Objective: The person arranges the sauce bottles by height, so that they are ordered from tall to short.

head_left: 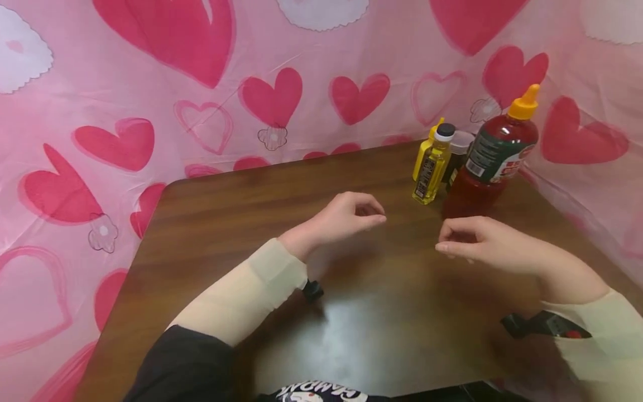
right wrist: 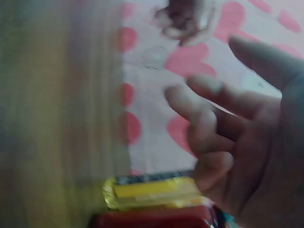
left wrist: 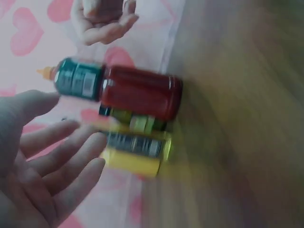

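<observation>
Above the middle of the table hovers my left hand [head_left: 346, 215], fingers loosely bent with nothing in them. My right hand [head_left: 482, 243] hangs over the table to the right, also loosely curled around nothing, just in front of a large red sauce bottle [head_left: 494, 151] with a green label and yellow nozzle cap. Beside that bottle stand a slim clear bottle of yellow oil [head_left: 433, 167] with a black cap, a yellow squeeze bottle [head_left: 421, 156] behind it, and a dark jar [head_left: 456, 159] with a pale lid, partly hidden. Neither hand touches them.
The brown wooden table [head_left: 226, 218] has a pink heart-patterned cloth [head_left: 311, 61] behind it and along its sides. All the bottles are grouped at the back right. A dark camera mount [head_left: 545, 325] sits under the right wrist, another [head_left: 312, 290] by the left.
</observation>
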`<state>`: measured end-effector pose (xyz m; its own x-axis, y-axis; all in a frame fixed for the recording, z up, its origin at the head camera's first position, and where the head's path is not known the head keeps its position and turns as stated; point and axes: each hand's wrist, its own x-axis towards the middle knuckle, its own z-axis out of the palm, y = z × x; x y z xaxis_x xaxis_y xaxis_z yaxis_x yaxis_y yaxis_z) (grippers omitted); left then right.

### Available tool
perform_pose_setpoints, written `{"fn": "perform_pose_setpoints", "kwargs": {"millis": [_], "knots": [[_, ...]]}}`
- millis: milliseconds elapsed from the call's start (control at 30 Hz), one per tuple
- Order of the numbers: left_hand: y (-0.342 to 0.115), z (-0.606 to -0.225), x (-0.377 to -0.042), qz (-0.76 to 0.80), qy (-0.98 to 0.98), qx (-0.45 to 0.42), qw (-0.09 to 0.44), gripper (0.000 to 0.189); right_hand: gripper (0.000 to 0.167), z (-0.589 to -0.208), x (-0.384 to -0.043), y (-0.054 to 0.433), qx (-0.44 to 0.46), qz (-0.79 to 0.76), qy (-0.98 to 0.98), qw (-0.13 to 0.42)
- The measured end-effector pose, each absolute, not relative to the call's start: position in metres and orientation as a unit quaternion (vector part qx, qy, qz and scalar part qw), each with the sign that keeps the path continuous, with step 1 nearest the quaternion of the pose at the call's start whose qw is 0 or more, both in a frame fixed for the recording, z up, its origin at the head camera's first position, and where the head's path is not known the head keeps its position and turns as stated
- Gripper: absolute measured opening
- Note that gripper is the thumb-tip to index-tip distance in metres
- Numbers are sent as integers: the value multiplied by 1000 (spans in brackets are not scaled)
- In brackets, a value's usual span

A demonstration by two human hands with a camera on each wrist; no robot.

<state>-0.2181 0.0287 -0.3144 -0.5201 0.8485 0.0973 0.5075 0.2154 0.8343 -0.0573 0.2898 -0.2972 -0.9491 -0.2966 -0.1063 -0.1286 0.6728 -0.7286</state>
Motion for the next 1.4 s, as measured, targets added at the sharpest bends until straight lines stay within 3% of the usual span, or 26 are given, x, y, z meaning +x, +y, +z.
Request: {"fn": "perform_pose_setpoints", "kwargs": {"millis": [133, 300, 500, 700, 833, 967, 1100, 1400], "knots": [[62, -313, -214, 492, 738, 426, 180, 25, 3, -285, -48, 303, -147, -407, 886, 165], [103, -313, -206, 545, 723, 394, 158, 39, 4, -277, -39, 314, -141, -379, 899, 165], [136, -316, -197, 565, 725, 377, 113, 56, 15, -277, -28, 329, -60, -343, 927, 141], [151, -327, -188, 553, 746, 359, 92, 76, 13, -284, -16, 336, -24, -354, 928, 114], [159, -332, -184, 560, 739, 365, 84, 85, 11, -288, -14, 335, 22, -364, 930, 47], [162, -336, -181, 576, 728, 363, 78, 94, 23, -289, -16, 336, 86, -383, 919, -16], [163, -339, -178, 587, 720, 365, 64, 98, 30, -286, -17, 334, 118, -398, 909, -30], [159, -336, -174, 592, 720, 357, 57, 102, 29, -286, -18, 332, 117, -405, 906, -33]]}}
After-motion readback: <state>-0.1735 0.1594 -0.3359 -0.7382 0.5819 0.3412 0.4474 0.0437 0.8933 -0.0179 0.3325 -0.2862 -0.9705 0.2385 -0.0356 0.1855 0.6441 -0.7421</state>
